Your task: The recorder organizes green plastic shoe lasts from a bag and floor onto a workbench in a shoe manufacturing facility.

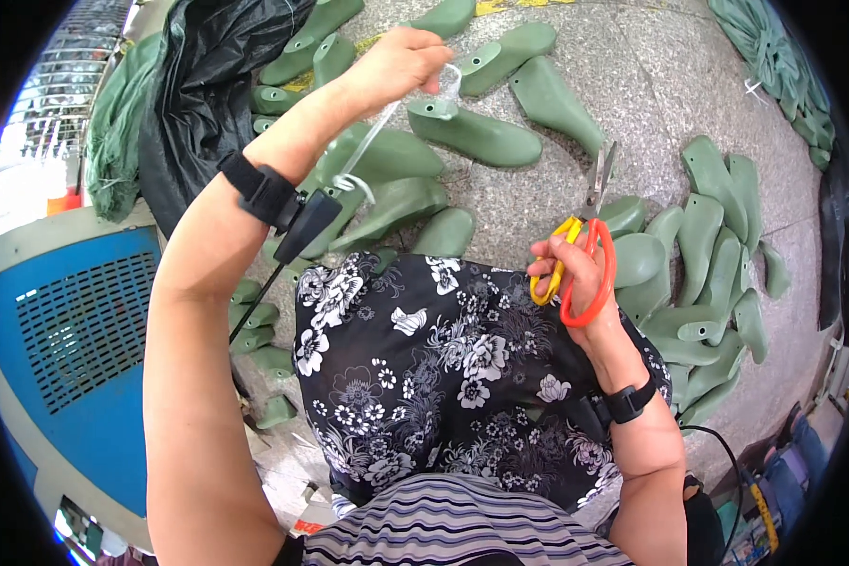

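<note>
My left hand [401, 68] is stretched out to the far left of centre, its fingers pinched on a thin whitish plastic string [372, 141]. One curled end of the string hangs beside my forearm, and a loose loop lies below my fingertips against a green shoe last [476, 137]. My right hand [580, 269] is closed round the handles of a pair of scissors [591, 198], one handle yellow and the other orange-red. The metal blades point away from me and stand slightly apart, near the narrow end of another shoe last [555, 102].
Several green shoe lasts [703, 245] lie heaped at the right on the speckled stone floor [632, 57]. A black plastic sheet [212, 104] and a blue perforated panel [75, 311] stand at the left. Green sacking [769, 66] lies at the far right. Flowered black cloth [476, 358] covers my lap.
</note>
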Demonstrator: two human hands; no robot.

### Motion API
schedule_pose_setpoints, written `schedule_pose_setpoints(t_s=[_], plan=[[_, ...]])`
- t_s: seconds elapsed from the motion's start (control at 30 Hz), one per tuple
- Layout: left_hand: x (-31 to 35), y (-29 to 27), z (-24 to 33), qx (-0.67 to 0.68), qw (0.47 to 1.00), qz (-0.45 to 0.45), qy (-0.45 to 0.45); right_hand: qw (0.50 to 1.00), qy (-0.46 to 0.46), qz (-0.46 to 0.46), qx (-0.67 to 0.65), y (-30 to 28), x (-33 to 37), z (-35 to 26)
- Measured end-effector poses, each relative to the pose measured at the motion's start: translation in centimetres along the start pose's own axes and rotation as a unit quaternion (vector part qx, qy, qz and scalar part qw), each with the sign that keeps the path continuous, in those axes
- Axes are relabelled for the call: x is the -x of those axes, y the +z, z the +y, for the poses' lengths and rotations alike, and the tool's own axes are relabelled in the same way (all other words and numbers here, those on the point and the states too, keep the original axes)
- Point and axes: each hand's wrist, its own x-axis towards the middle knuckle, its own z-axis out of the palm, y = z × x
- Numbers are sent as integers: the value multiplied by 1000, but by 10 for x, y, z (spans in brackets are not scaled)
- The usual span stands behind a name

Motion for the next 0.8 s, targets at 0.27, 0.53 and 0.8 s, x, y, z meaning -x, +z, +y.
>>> schedule_pose_setpoints(t_s=[0.27, 0.53, 0.8], plan=[[75, -51, -183, -168, 913, 359, -96, 1000, 13, 18, -12, -3, 9, -4], [113, 1, -215, -238, 918, 274, -158, 998, 65, -4, -4, 5, -15, 3], [56, 41, -249, -356, 903, 241, -7, 996, 87, -2, 22, 21, -28, 15]])
